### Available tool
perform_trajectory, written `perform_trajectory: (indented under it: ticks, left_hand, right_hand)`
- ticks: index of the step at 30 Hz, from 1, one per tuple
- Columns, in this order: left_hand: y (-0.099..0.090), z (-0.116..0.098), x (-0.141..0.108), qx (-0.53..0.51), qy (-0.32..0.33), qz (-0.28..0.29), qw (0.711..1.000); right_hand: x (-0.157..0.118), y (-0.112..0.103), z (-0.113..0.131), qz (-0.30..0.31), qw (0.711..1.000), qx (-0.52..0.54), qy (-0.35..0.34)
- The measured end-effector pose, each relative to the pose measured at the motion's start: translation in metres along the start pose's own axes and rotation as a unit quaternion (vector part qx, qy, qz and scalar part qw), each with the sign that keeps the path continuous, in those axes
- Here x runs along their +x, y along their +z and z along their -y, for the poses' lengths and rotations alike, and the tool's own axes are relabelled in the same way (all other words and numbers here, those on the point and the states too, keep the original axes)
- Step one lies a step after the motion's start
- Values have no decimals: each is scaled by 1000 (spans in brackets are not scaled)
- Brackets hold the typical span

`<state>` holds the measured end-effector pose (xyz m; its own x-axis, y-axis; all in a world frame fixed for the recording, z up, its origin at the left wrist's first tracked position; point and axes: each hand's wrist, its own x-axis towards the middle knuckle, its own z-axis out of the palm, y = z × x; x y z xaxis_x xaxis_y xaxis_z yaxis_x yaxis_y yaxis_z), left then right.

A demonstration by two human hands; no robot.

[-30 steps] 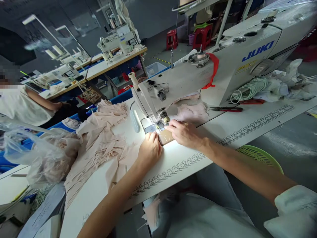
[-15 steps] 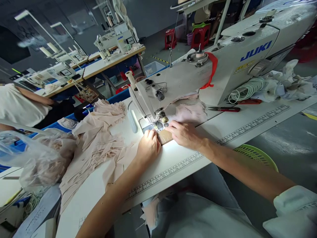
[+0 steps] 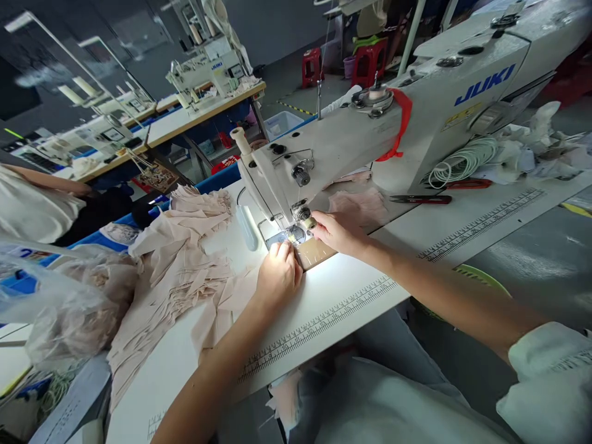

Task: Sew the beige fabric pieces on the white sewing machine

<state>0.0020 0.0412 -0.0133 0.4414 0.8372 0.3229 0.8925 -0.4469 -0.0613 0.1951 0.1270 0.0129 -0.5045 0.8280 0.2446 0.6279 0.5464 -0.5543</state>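
Observation:
My left hand (image 3: 279, 271) rests on the sewing table just in front of the presser foot area, its fingers curled and pressed together. What they hold is hidden; a pale pink fabric piece (image 3: 240, 290) lies close on its left. My right hand (image 3: 342, 235) is closed, thumb and fingertips at a small cream roller (image 3: 309, 223) beside the needle area of the sewing machine (image 3: 342, 145). Below the fingers a brown plate (image 3: 318, 251) carries a few thread bits. Behind my right hand lies more pink fabric (image 3: 358, 206).
A heap of pink cut pieces (image 3: 180, 259) spreads to the left, beside a plastic bag (image 3: 83, 302). Thread snips (image 3: 420, 199) and coiled cord (image 3: 462, 161) lie at the right. A printed ruler (image 3: 324, 324) runs along the table's front edge. Another person's arm (image 3: 46, 179) shows at far left.
My right hand has moved up and slightly back, from beside the plate to the cream roller. My left hand stays nearly in place. The whole view has shifted slightly.

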Motion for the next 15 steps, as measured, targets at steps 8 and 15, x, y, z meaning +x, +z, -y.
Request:
perform_trajectory:
  ticks: [8,15]
  left_hand:
    - [3,11,5,-14,-8,-4,1000]
    - [-5,20,5,-63,-60,-30,996]
  right_hand:
    - [2,8,-3,-23,1000,1,-11]
    - [-9,4,-3,-36,999,-11,-22]
